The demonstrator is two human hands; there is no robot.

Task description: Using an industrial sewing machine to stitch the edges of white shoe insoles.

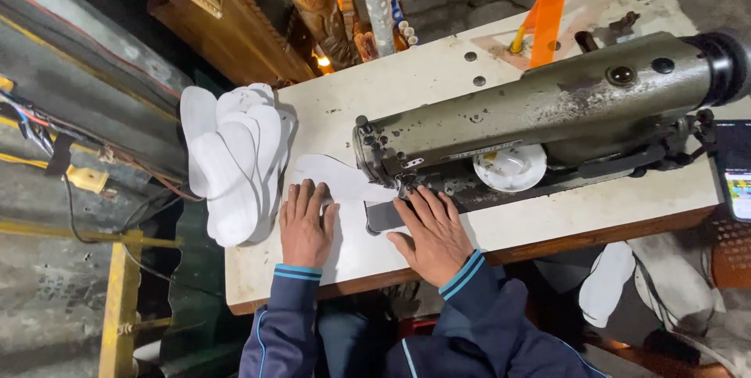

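My left hand [304, 225] lies flat, fingers spread, on a white sole-shaped piece [332, 175] on the sewing table [407, 81]. My right hand [432, 229] presses flat on the same piece just below the needle area of the olive-green sewing machine [540, 108]. The piece runs under the machine's head; its part under the presser foot is hidden. Neither hand grips anything.
A stack of white insole pieces [235, 159] hangs over the table's left edge. An orange plastic piece [545, 26] stands at the back. A phone screen [737, 171] sits at the right edge. More white pieces [606, 284] lie below the table at right.
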